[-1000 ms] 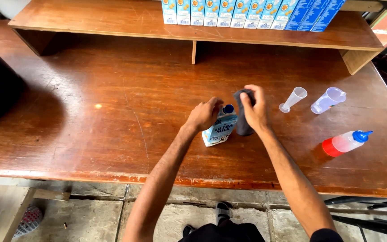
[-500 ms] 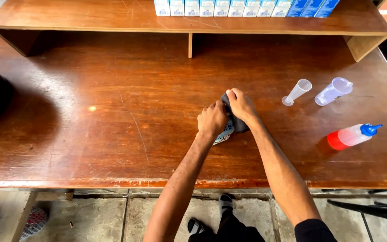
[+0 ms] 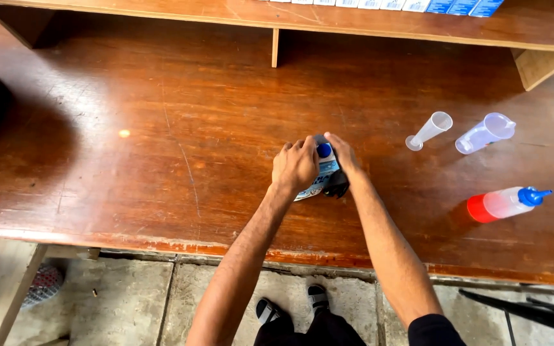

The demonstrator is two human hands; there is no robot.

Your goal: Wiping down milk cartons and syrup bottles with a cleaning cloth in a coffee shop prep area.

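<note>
Here both hands meet near the front edge of the surface [image 3: 129,179] — left hand [image 3: 295,166] fingers grasping the blue-capped carton [image 3: 324,168], right hand [image 3: 343,157] gripping a dark object [image 3: 336,186], mostly hidden.

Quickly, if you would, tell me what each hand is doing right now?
Left hand: closed around the blue-capped carton.
Right hand: holding a dark object beside the carton.
</note>
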